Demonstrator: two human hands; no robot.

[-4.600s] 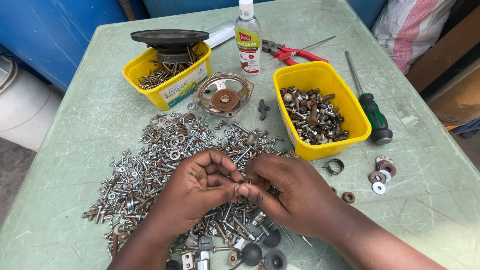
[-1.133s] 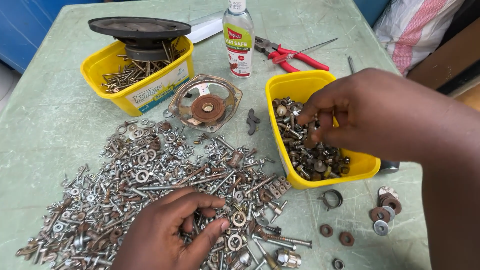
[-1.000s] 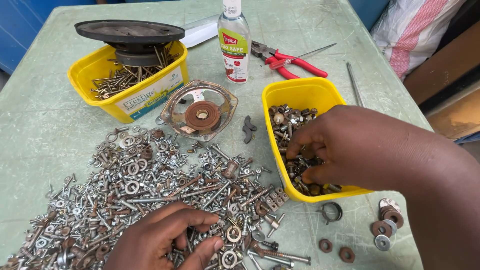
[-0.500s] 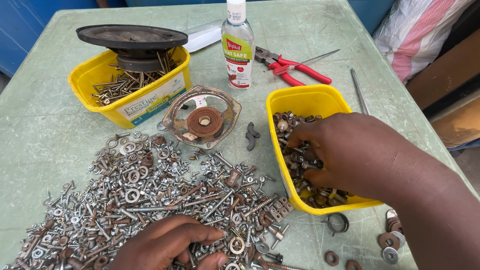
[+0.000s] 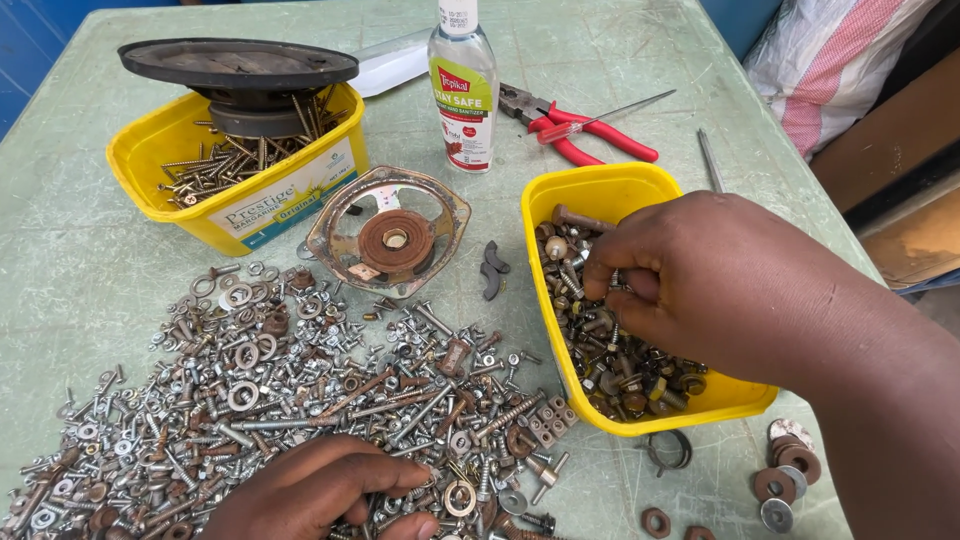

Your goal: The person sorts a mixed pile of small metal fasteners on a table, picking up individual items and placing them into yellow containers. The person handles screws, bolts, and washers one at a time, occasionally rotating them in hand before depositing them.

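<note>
My right hand pinches a small screw over the yellow tub; my left hand rests curled on the hardware pile near the table's front edge.

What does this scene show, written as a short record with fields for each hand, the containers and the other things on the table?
left hand: rests on the loose pile of screws, nuts and washers
right hand: over the right yellow tub, fingertips in its nuts and bolts
left yellow tub: holds screws, a dark speaker on top
between tubs: rusty speaker frame
behind: clear bottle, red pliers
table: pale green
</note>
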